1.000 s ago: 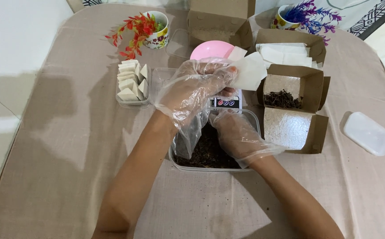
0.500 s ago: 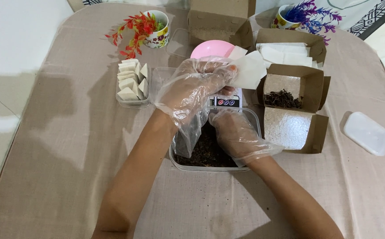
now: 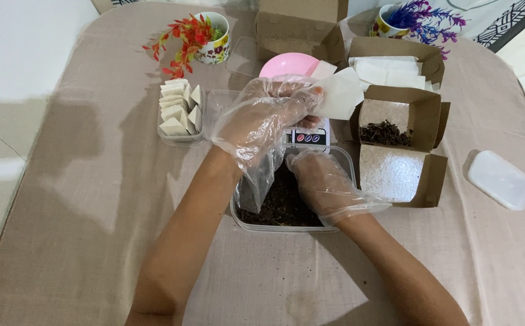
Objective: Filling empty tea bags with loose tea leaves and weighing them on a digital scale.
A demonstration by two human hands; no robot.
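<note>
Both my hands wear loose clear plastic gloves. My left hand pinches a small white paper pouch above a small white scale. Below it, my right hand reaches down into a clear plastic tub filled with dark dried leaves, its fingers curled in the leaves. Whether it holds any leaves is hidden by the glove.
A tray of folded white pouches stands at the left. A pink bowl, brown boxes with white papers and dark leaves, two mugs with artificial flowers, and a white lid surround the tub.
My right hand has dug slightly lower into the leaves. My left hand and the pouch have stayed nearly still.
</note>
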